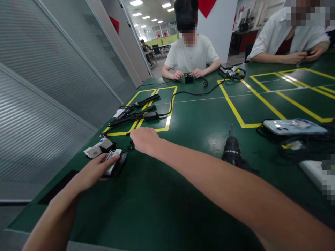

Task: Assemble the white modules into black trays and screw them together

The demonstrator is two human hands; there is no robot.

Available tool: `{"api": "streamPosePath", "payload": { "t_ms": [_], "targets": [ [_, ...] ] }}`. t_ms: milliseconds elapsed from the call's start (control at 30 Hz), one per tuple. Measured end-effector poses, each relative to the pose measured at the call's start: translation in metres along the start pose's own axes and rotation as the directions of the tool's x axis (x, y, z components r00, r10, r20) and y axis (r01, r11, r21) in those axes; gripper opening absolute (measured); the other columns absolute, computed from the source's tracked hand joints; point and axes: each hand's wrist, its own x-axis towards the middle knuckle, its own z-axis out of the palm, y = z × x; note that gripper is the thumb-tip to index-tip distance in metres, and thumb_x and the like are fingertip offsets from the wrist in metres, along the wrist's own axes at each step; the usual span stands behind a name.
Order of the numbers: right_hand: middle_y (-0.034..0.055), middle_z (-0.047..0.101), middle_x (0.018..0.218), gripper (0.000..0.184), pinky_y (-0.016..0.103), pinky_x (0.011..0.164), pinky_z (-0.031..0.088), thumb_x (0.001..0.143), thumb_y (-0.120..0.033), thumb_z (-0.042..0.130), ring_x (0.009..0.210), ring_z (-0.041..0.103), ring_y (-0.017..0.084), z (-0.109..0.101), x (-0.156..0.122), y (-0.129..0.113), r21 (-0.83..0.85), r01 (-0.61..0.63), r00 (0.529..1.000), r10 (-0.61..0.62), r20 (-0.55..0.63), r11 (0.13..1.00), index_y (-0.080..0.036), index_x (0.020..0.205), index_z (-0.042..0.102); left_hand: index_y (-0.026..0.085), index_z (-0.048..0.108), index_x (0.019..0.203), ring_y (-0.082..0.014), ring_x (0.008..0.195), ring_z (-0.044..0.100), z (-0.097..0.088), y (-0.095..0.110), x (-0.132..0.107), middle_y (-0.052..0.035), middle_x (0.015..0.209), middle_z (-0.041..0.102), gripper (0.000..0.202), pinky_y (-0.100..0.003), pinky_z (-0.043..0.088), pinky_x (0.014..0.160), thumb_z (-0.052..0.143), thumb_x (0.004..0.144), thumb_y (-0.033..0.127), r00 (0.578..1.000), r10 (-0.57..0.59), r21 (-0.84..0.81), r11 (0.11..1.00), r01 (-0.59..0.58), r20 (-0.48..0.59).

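Note:
My left hand (95, 169) rests on the green table (162, 209) with its fingers closed around a small black and white device (114, 162). My right hand (144, 139) reaches across to the left, fingers curled down over a tiny black part (130, 147) on the table; what it pinches, if anything, is hidden. Just beyond lie two small grey-white modules (98, 147). Farther back, long black tools (136, 109) lie across a yellow-taped square.
A black electric screwdriver (232, 151) lies right of my right arm. A phone (294, 126), cables and a white power strip (315, 174) sit at the far right. One person across the table handles a small black box (188, 79); another person sits at the back right.

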Motion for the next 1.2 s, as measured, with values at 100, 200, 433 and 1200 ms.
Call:
{"api": "streamPosePath", "payload": {
  "t_ms": [100, 200, 433, 1200],
  "targets": [
    [0.0082, 0.047, 0.091, 0.005, 0.038, 0.086, 0.052, 0.111, -0.007, 0.059, 0.091, 0.052, 0.024, 0.033, 0.027, -0.010, 0.033, 0.008, 1.000, -0.008, -0.007, 0.999, -0.002, 0.109, 0.061, 0.026, 0.059, 0.118, -0.0256, 0.081, 0.069, -0.005, -0.002, -0.010, -0.0077, 0.106, 0.067, 0.048, -0.036, 0.061, 0.059, 0.070, 0.075, 0.044, 0.993, -0.092, -0.234, 0.966, 0.106, 0.074],
    [0.0090, 0.046, 0.097, 0.005, 0.040, 0.085, 0.052, 0.111, -0.009, 0.061, 0.092, 0.050, 0.025, 0.056, 0.033, -0.018, 0.047, 0.029, 0.999, -0.028, -0.032, 0.998, -0.005, 0.112, 0.063, 0.028, 0.053, 0.126, -0.0285, 0.079, 0.072, -0.006, -0.005, -0.019, -0.0083, 0.103, 0.069, 0.045, -0.047, 0.061, 0.070, 0.062, 0.082, 0.030, 0.984, -0.100, -0.464, 0.871, 0.158, 0.147],
    [0.0104, 0.043, 0.100, 0.006, 0.038, 0.083, 0.052, 0.110, -0.009, 0.059, 0.092, 0.049, 0.025, 0.077, 0.033, -0.016, 0.035, -0.106, 0.994, 0.105, 0.027, 0.994, -0.005, 0.115, 0.062, 0.024, 0.055, 0.126, -0.0332, 0.079, 0.073, -0.001, -0.005, -0.025, -0.0151, 0.108, 0.069, 0.040, -0.047, 0.061, 0.061, 0.051, 0.087, 0.027, 0.974, -0.049, -0.578, 0.798, 0.171, 0.220],
    [0.0059, 0.046, 0.092, 0.012, 0.033, 0.090, 0.046, 0.110, -0.011, 0.065, 0.093, 0.047, 0.022, 0.061, 0.032, -0.018, 0.168, 0.200, 0.947, -0.146, -0.287, 0.965, -0.008, 0.099, 0.068, 0.018, 0.059, 0.119, -0.0312, 0.076, 0.072, 0.018, 0.002, -0.019, -0.0164, 0.095, 0.071, 0.060, -0.045, 0.060, 0.058, 0.025, 0.093, 0.061, 0.958, -0.044, -0.645, 0.731, 0.224, 0.283]
  ]
}}
